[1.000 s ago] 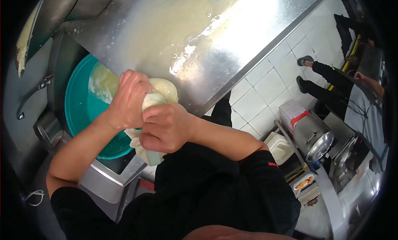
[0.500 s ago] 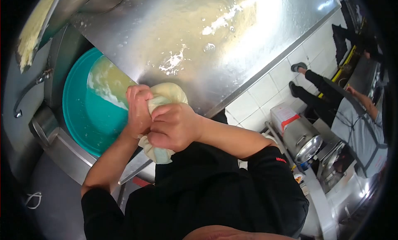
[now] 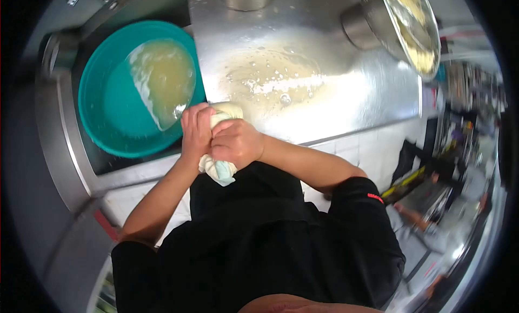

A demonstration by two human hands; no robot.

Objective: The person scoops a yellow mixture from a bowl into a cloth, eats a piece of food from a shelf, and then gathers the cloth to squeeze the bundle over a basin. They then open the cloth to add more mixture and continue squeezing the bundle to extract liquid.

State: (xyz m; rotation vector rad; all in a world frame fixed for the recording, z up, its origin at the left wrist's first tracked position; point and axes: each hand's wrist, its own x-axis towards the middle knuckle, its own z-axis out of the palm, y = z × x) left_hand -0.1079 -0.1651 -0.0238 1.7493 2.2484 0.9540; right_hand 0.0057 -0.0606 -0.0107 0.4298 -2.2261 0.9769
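Both my hands grip a twisted, wet cream-coloured cloth (image 3: 226, 111) close to my body, at the table's front left corner. My left hand (image 3: 196, 130) is wrapped round its left side. Against it, my right hand (image 3: 238, 144) is closed in a fist on the same cloth. The bunched tail of the cloth hangs below my fists, and a rounded bulge shows above them; whether anything is inside is hidden. Left of my hands stands a teal basin (image 3: 100, 99) with cloudy yellowish liquid (image 3: 170, 70) in it.
Pale liquid (image 3: 270, 78) is spread over the steel table (image 3: 330, 110). A large metal bowl (image 3: 389, 21) with yellowish mash sits at the table's back right, by a metal pot (image 3: 359, 29). Another person (image 3: 416, 226) stands at the far right, beyond the tiled floor.
My view has swung, bringing the whole basin and the metal bowl at the right into sight. My hands still grip the cloth, and its upper bulge looks smaller.
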